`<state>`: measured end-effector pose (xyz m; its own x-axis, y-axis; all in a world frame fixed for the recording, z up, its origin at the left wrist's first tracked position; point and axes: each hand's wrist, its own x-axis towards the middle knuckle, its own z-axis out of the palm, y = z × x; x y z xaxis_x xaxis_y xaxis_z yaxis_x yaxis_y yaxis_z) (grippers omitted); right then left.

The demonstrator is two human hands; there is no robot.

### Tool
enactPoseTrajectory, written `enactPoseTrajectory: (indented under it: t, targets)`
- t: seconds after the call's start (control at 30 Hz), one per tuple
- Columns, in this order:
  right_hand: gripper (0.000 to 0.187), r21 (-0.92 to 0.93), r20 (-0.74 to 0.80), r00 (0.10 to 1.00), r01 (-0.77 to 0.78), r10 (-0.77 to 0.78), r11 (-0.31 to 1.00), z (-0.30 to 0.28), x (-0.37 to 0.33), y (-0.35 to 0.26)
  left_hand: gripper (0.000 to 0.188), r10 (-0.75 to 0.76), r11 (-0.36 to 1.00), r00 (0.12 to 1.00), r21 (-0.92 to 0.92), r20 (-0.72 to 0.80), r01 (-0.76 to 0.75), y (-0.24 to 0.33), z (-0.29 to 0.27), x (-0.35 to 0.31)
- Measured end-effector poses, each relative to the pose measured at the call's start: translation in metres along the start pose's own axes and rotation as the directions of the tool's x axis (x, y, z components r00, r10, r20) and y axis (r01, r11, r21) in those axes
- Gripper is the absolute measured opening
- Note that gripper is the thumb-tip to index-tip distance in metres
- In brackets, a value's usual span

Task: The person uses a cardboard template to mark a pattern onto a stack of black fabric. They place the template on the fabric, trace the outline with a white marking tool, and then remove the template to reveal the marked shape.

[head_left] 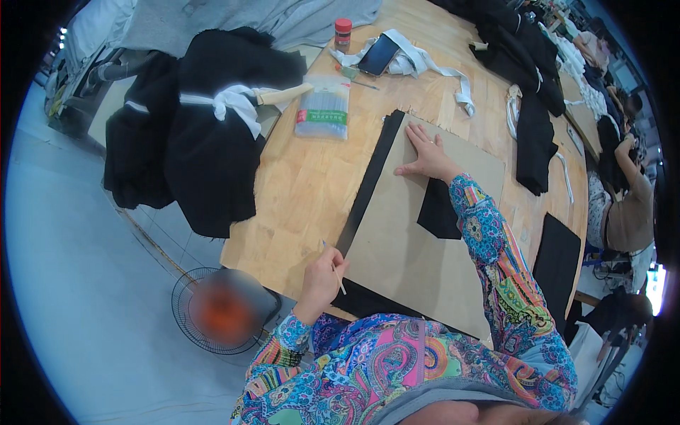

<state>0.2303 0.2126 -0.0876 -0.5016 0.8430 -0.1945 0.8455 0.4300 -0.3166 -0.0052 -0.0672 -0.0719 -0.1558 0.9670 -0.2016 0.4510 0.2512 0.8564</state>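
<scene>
A large tan cardboard pattern sheet (393,219) lies on the wooden table, over a piece of black cloth (373,170) that shows along its left and lower edges. Through a cut-out in the sheet the black cloth shows too. Pressed flat near the sheet's far end, my right hand (428,157) has its fingers spread. My left hand (323,280) is closed around a slim, pale pen (340,280) beside the sheet's near left corner. The pen's tip is too small to make out clearly.
Bundled black cloth (212,142) hangs over the table's left edge. A plastic pack of thin sticks (323,110), a phone (380,54), white strips (418,60) and a red-lidded jar (343,34) stand farther back. Black pieces (556,258) lie right. A wire basket (188,312) is below left.
</scene>
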Motion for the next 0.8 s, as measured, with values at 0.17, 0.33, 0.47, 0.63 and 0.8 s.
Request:
enactPoseTrajectory:
  t: [0.17,0.33,0.47,0.63,0.8]
  targets:
    - [0.123,0.011,-0.007,1.0,0.011,-0.011,1.0,0.0003,0.0002,-0.0006,0.015,-0.067,0.997,0.997,0.037,0.047,0.065,0.006,-0.0036,-0.0001]
    - [0.124,0.008,-0.005,1.0,0.011,-0.011,1.0,-0.0007,-0.0013,-0.001,0.015,-0.03,0.999,0.999,0.038,0.032,0.029,0.0026,-0.0019,-0.0003]
    - [0.123,0.01,0.009,1.0,0.0,0.0,1.0,-0.0025,-0.0017,-0.0028,0.016,-0.059,0.997,0.998,0.046,0.033,0.057,0.0086,-0.0048,-0.0016]
    - [0.121,0.011,0.016,1.0,-0.008,0.008,1.0,-0.005,-0.0031,-0.0055,0.018,-0.078,0.995,0.997,0.063,0.027,0.076,0.0074,-0.0055,-0.0028]
    - [0.12,0.007,0.008,1.0,-0.006,0.006,1.0,-0.0046,-0.0041,-0.0061,0.018,-0.073,0.997,0.997,0.019,0.003,0.072,0.0,-0.0028,-0.0034]
